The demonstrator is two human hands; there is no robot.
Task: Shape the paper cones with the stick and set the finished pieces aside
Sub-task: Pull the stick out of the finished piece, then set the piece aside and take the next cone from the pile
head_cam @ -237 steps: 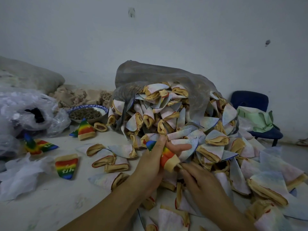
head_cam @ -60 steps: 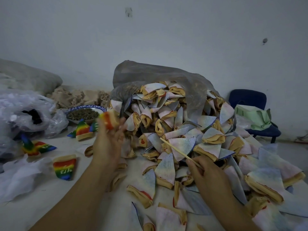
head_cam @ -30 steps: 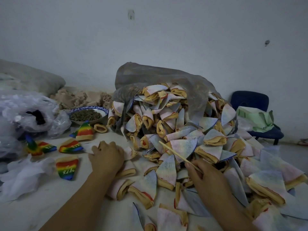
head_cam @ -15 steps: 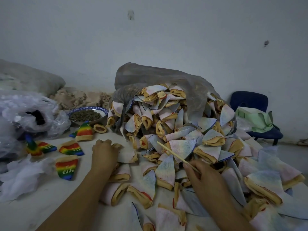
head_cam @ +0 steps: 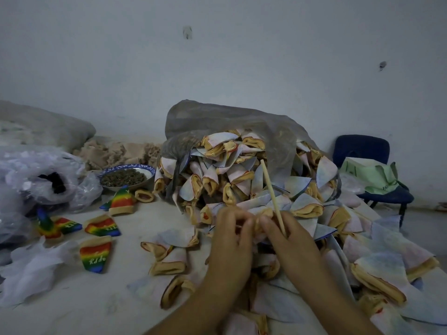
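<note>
A big heap of pale, inside-out paper cones (head_cam: 244,180) spills from a grey plastic bag across the surface. My left hand (head_cam: 232,240) and my right hand (head_cam: 287,238) meet at the front of the heap, both pinching one pale cone (head_cam: 262,213) between them. A thin wooden stick (head_cam: 271,189) is gripped in my right hand and points up and slightly left. Several finished rainbow cones lie to the left, such as one rainbow cone (head_cam: 95,257) near the front and another rainbow cone (head_cam: 121,201) by the bowl.
A blue-rimmed bowl of dark seeds (head_cam: 125,176) stands at the back left, beside clear plastic bags (head_cam: 43,180). White crumpled plastic (head_cam: 31,269) lies at the left front. A dark blue chair (head_cam: 372,172) with green bags stands at the right by the wall.
My left hand left the loose cones on the left and came right to meet my right hand on a pale cone. The stick swung from pointing left to nearly upright.
</note>
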